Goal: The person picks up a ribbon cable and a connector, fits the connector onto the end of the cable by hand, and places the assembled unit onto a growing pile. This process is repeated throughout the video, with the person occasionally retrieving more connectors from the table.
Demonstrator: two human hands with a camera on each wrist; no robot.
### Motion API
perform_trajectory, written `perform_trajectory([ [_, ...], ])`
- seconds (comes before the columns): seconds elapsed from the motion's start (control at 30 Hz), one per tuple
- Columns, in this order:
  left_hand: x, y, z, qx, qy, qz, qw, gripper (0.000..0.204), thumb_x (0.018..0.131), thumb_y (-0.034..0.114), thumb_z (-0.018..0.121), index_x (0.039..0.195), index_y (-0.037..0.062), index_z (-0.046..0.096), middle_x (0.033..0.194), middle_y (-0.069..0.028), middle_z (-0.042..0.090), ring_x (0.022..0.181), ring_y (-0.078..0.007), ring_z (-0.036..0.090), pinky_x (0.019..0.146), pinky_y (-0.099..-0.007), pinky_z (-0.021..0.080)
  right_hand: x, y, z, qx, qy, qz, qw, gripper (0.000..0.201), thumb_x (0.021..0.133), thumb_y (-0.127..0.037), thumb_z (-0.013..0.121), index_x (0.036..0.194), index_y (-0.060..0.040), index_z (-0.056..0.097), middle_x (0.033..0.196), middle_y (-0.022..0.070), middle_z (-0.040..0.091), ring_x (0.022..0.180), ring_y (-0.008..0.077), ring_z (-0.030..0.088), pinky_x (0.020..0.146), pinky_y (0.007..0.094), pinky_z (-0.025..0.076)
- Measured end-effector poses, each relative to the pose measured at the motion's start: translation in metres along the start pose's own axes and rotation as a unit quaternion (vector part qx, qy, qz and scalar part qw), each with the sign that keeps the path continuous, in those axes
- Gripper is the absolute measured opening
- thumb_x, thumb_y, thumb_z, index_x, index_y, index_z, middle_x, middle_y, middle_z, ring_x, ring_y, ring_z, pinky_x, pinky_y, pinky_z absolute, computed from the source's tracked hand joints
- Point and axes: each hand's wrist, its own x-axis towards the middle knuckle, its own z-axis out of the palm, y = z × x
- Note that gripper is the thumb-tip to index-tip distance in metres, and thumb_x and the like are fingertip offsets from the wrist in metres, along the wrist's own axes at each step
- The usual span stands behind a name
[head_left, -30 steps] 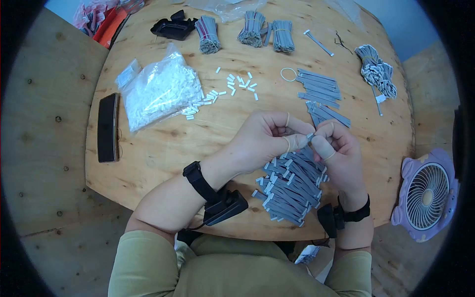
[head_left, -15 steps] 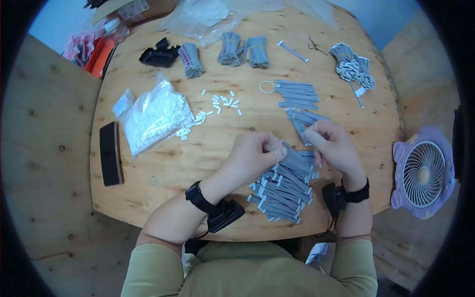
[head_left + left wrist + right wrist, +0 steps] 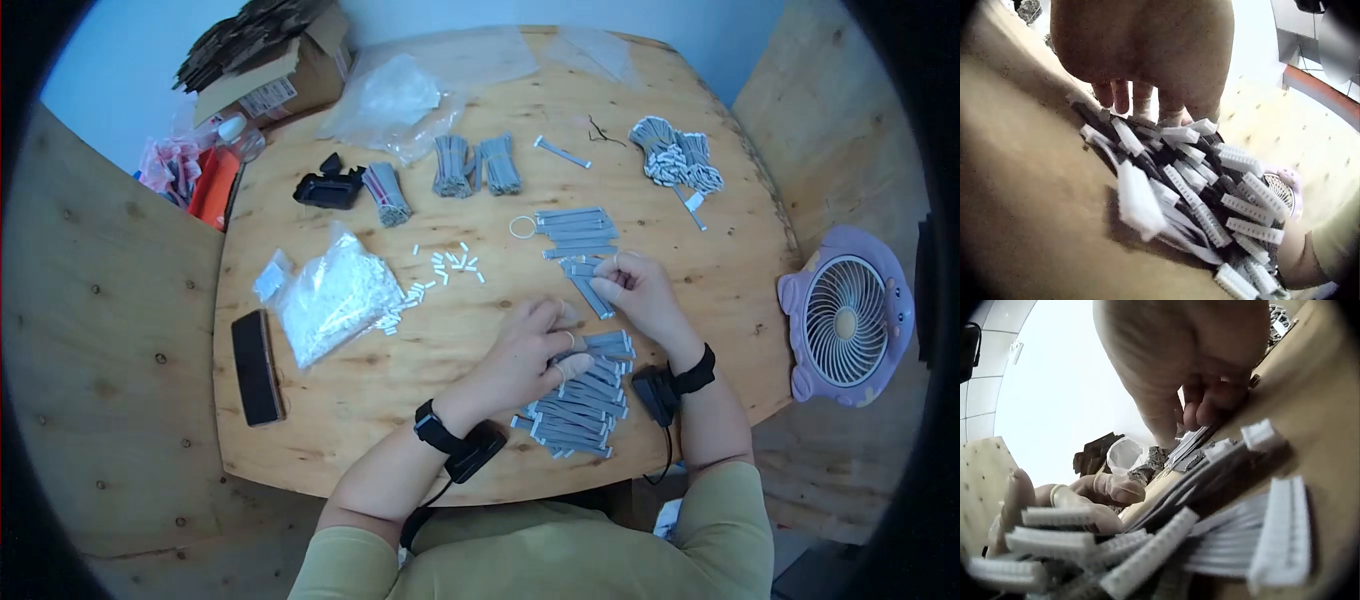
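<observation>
In the head view my left hand (image 3: 530,355) rests at the upper left of a pile of grey ribbon cables (image 3: 580,405) with white end connectors. Its thumb and fingers stand apart, and the left wrist view has the fingertips (image 3: 1141,103) right behind the connectors (image 3: 1191,194). My right hand (image 3: 640,290) is over a few loose ribbon cables (image 3: 590,285) farther up the table. Its fingers are bent, with thumb (image 3: 1160,428) and fingertips right at the cables; I cannot tell whether they pinch one. Pale finger cots cover some fingertips.
A clear bag of white connectors (image 3: 340,300) lies left, with loose connectors (image 3: 440,265) beside it and a phone (image 3: 257,368) nearby. More ribbon cables (image 3: 575,225) lie above my right hand. Cable bundles (image 3: 500,165) stand farther back. A purple fan (image 3: 845,315) is at the right edge.
The hands have moved apart from one another. A cable held in the left fingers has been let go over the pile, and the right hand has moved up to the loose cables. The head view has shifted.
</observation>
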Motion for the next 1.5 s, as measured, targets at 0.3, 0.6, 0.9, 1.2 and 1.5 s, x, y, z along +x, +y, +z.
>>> perform_trajectory([
  [0.3,-0.006,-0.006,-0.009,-0.043,0.077,-0.071,0.994,0.016,0.077,0.018,0.059,0.086,0.0054,0.061,0.097,-0.0097,0.052,0.093,-0.0261,0.044,0.082,-0.0339,0.035,0.006,0.008,0.002,-0.169,0.067,-0.184,0.966,0.020,0.061,-0.005,0.066,0.081,-0.0025,0.060,0.080,0.0092,0.053,0.081,0.0270,0.048,0.072,0.0337,0.040],
  [0.6,-0.037,-0.048,-0.040,-0.023,0.282,-0.293,0.913,0.015,0.072,0.009,0.064,0.083,0.0011,0.061,0.072,-0.0067,0.058,0.063,-0.0123,0.054,0.057,-0.0250,0.044,0.006,0.008,0.008,-0.134,0.062,-0.176,0.973,0.016,0.059,-0.001,0.066,0.073,-0.0013,0.058,0.073,0.0088,0.054,0.074,0.0253,0.049,0.067,0.0326,0.041],
  [0.9,-0.010,-0.052,-0.037,0.088,0.223,-0.291,0.926,0.018,0.063,0.013,0.067,0.072,0.0008,0.058,0.071,-0.0123,0.056,0.073,-0.0264,0.054,0.064,-0.0359,0.043,0.007,0.000,0.006,-0.081,-0.013,-0.115,0.990,0.014,0.061,0.001,0.064,0.070,-0.0002,0.053,0.063,0.0071,0.049,0.060,0.0178,0.048,0.056,0.0279,0.040],
  [1.2,-0.001,-0.059,-0.030,0.195,0.217,-0.306,0.906,0.018,0.069,0.017,0.060,0.069,0.0001,0.055,0.076,-0.0176,0.055,0.074,-0.0336,0.052,0.066,-0.0399,0.042,-0.016,-0.002,-0.001,-0.036,0.025,-0.110,0.993,0.007,0.070,0.001,0.058,0.075,0.0006,0.053,0.065,0.0064,0.049,0.062,0.0141,0.049,0.058,0.0254,0.041],
  [1.5,-0.022,0.007,-0.018,-0.472,0.171,-0.252,0.827,0.004,0.083,0.006,0.051,0.082,0.0031,0.048,0.078,-0.0019,0.053,0.071,-0.0079,0.050,0.059,-0.0214,0.042,-0.055,-0.046,0.002,0.262,-0.117,0.084,0.954,0.006,0.080,-0.004,0.051,0.085,-0.0040,0.048,0.064,0.0025,0.051,0.055,0.0074,0.049,0.052,0.0192,0.039],
])
